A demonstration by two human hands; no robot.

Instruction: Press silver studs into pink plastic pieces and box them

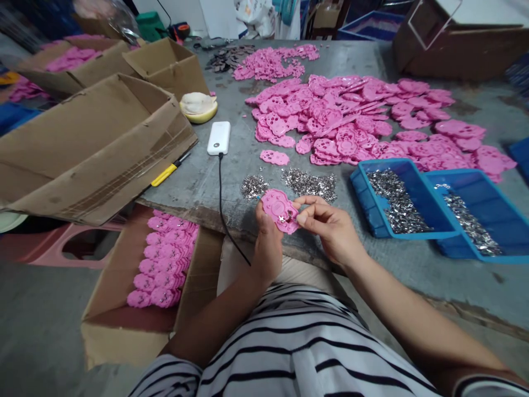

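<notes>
Head view: where is the pink piece (276,204) held?

"Over the bench's (248,149) near edge. At eight o'clock it is clasped by the left hand (268,245); at four, the right hand's (334,230) grip is closed at its rim. Whether a metal bit is pinched cannot be told."

"Nearby?"

"Metal bits (309,184) are heaped at one o'clock, blue trays (360,190) set at three."

A workshop, with heaped pink parts (347,140) and bins (366,201) of metal bits (397,201).
</notes>
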